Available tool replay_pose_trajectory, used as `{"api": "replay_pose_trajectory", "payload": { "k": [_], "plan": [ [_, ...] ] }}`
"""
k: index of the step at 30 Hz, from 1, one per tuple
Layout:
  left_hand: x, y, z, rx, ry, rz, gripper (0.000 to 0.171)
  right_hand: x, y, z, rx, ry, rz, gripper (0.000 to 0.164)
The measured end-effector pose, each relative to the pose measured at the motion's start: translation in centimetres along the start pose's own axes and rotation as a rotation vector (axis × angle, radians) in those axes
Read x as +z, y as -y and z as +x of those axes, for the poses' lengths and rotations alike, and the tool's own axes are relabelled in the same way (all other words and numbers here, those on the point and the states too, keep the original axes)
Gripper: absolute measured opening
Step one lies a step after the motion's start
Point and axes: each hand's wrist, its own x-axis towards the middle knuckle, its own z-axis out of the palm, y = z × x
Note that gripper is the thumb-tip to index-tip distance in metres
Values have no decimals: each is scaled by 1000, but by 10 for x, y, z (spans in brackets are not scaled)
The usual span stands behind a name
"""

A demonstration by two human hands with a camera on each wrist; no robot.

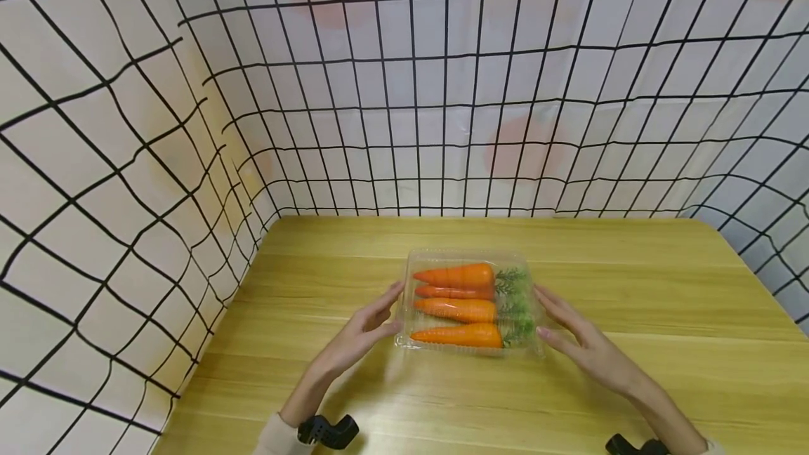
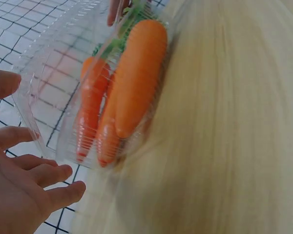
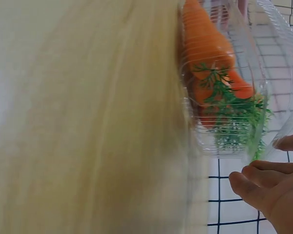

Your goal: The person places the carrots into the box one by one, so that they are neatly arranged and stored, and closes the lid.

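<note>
A clear plastic clamshell box [image 1: 468, 258] lies across the middle of the wooden table, between my two hands. Through its plastic show several orange carrots [image 1: 458, 310], their tips to the left and green leafy tops [image 1: 520, 304] to the right. My left hand [image 1: 363, 332] is at the box's left side, thumb and forefinger at its rim [image 2: 29, 109], the other fingers loosely extended. At the opposite side, the thumb and fingers of my right hand [image 1: 584, 346] reach the box's right edge, nearly straight. Whether the lid is fully pressed down I cannot tell.
The wooden table [image 1: 329, 244] extends around the box. Behind it and along both sides stands a black wire grid [image 1: 445, 104] before pale sheeting. A black wrist device [image 1: 329, 432] is strapped to my left wrist, another [image 1: 635, 445] to the right.
</note>
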Motion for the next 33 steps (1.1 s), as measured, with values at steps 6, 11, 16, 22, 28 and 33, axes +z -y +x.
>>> {"api": "replay_pose_trajectory", "payload": {
  "k": [6, 11, 16, 22, 28, 33],
  "plan": [
    [3, 8, 0, 28, 14, -2, 73, 3, -4, -2, 26, 12, 0, 68],
    [5, 12, 0, 22, 23, 3, 77, 5, -5, -5, 72, 25, -1, 72],
    [7, 16, 0, 4, 11, 29, 78, 5, -5, -7, 102, 33, 3, 74],
    [7, 18, 1, -2, -53, 109, 76, 8, -10, -9, 124, 16, -3, 76],
    [5, 23, 0, 36, 31, -63, 78, 12, -12, -9, 73, -3, -23, 74],
    [4, 28, 1, 74, 89, -186, 78, 9, -17, -6, 50, 36, 59, 73]
  ]
}}
